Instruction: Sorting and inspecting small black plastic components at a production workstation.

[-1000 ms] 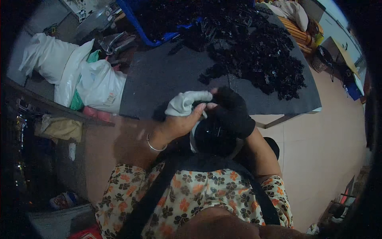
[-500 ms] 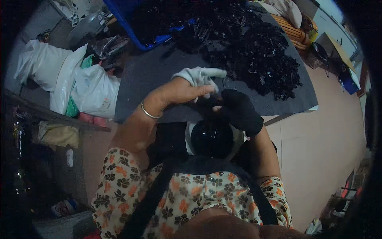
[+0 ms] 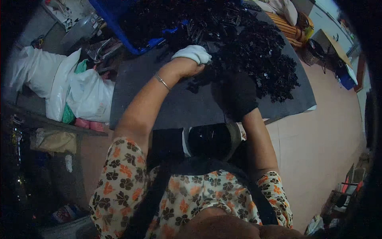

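A large heap of small black plastic parts (image 3: 274,67) covers the far and right side of the dark grey tabletop (image 3: 167,107). My left hand (image 3: 193,55), in a white glove with a bangle at the wrist, reaches to the heap's near-left edge. Its fingers are curled down, and what lies in them is hidden. My right hand (image 3: 240,93) wears a black glove and is over the near edge of the heap, right of my left hand. Its fingers blend into the dark parts. A few loose black parts (image 3: 195,85) lie just below my left hand.
A blue crate (image 3: 115,30) with black parts stands at the far left of the table. White plastic bags (image 3: 85,93) are piled left of it. A round black-topped object (image 3: 209,139) sits below the table's near edge. Bundled wooden sticks (image 3: 288,28) lie behind the table.
My hands were close together near the table's front edge, the left index finger stretched out. Both have moved forward to the heap and farther apart, and the left fingers have curled in.
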A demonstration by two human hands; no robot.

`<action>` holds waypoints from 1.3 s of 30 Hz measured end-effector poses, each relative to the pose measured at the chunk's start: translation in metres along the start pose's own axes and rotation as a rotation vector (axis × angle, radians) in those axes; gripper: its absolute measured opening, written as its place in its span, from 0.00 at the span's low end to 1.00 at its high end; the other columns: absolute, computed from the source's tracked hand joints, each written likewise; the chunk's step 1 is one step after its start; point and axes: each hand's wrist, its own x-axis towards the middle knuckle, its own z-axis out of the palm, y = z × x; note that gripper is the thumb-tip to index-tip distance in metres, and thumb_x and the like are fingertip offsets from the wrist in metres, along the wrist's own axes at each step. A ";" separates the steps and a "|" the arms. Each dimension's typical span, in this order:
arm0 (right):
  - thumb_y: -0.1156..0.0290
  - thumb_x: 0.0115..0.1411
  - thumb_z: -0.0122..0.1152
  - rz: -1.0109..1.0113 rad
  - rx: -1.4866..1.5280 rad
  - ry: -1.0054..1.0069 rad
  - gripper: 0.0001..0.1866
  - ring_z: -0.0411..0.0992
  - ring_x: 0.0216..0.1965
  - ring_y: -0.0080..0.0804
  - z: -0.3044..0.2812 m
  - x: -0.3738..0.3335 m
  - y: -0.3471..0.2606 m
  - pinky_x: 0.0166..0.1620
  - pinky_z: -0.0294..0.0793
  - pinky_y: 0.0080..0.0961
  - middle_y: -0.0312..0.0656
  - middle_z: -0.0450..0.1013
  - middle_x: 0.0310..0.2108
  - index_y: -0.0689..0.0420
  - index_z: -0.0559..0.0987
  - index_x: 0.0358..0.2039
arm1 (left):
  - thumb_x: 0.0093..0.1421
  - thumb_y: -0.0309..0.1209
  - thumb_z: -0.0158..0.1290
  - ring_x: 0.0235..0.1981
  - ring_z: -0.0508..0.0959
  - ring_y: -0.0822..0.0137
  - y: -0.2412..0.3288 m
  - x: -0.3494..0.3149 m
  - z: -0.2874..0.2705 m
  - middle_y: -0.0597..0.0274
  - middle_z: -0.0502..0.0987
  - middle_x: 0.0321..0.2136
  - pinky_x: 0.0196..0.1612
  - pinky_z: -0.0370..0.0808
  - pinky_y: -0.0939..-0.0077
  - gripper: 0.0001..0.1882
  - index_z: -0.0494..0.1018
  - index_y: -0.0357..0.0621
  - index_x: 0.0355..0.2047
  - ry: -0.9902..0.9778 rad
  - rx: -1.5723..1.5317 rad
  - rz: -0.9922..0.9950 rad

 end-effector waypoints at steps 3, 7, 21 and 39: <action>0.64 0.46 0.57 -0.006 -0.076 -0.164 0.17 0.71 0.33 0.49 -0.018 0.002 -0.012 0.37 0.72 0.39 0.52 0.72 0.33 0.56 0.75 0.38 | 0.49 0.28 0.51 0.39 0.72 0.51 0.002 -0.006 0.002 0.51 0.73 0.36 0.42 0.71 0.65 0.17 0.70 0.46 0.42 -0.053 0.065 -0.170; 0.65 0.46 0.57 -0.128 0.043 0.089 0.17 0.72 0.33 0.48 -0.001 -0.009 0.006 0.36 0.72 0.40 0.52 0.72 0.34 0.56 0.75 0.38 | 0.53 0.26 0.48 0.35 0.75 0.55 0.016 -0.042 -0.004 0.53 0.73 0.38 0.37 0.74 0.69 0.16 0.68 0.43 0.45 0.342 -0.070 -0.238; 0.82 0.45 0.58 -0.256 0.538 0.315 0.10 0.72 0.29 0.38 -0.017 -0.036 -0.031 0.31 0.71 0.26 0.43 0.72 0.29 0.57 0.73 0.29 | 0.54 0.18 0.46 0.40 0.74 0.68 0.103 -0.091 -0.043 0.55 0.72 0.41 0.42 0.73 0.78 0.22 0.61 0.32 0.51 0.182 -1.377 -0.486; 0.78 0.50 0.55 -0.278 0.398 0.323 0.05 0.70 0.26 0.39 -0.019 -0.041 -0.021 0.30 0.69 0.28 0.43 0.71 0.26 0.59 0.72 0.29 | 0.60 0.20 0.39 0.39 0.75 0.65 0.119 -0.095 -0.029 0.52 0.71 0.42 0.40 0.76 0.74 0.16 0.62 0.30 0.49 0.349 -1.461 -0.488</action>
